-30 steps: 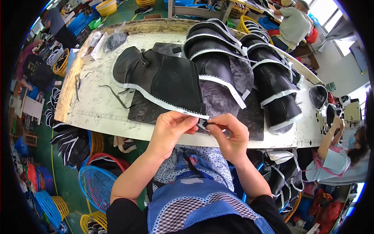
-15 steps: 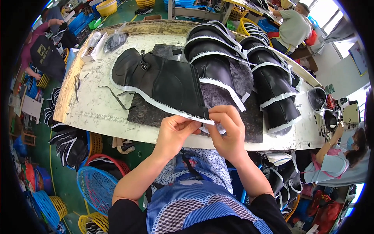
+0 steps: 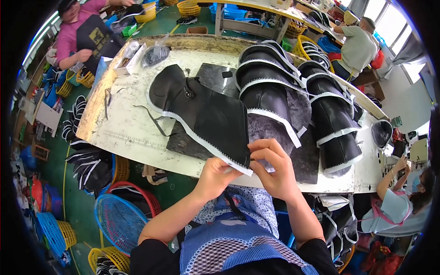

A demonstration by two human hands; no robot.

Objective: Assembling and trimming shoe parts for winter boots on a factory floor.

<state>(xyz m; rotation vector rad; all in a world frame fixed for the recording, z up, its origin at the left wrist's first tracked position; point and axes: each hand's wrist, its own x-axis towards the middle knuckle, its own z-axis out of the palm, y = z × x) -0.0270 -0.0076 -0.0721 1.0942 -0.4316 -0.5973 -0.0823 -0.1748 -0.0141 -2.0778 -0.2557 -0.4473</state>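
Observation:
A black leather boot upper (image 3: 217,114) with a buckled strap lies flat on the worktable, its toe part toward the far left. White zigzag-edged tape (image 3: 187,126) runs along its near edge to the corner in front of me. My left hand (image 3: 217,178) pinches the taped edge close to that corner, thumb and fingers closed. At the corner itself, the thumb and fingers of my right hand (image 3: 274,168) close on the upper's edge; their exact contact is partly hidden. Under the upper lies a dark board (image 3: 181,143). A stack of similar taped uppers (image 3: 266,96) sits just beyond my right hand.
A second stack of uppers (image 3: 337,140) stands farther right on the pale worktable (image 3: 123,146). A small box of tools (image 3: 129,59) and a bagged dark bundle (image 3: 156,55) are at the far left. Baskets (image 3: 120,220) stand below left; co-workers are left, far right and right.
The whole view has shifted, so the table sits lower and farther right. Both hands stay at the upper's taped corner. The co-worker at left appears closer in, with an arm stretched out.

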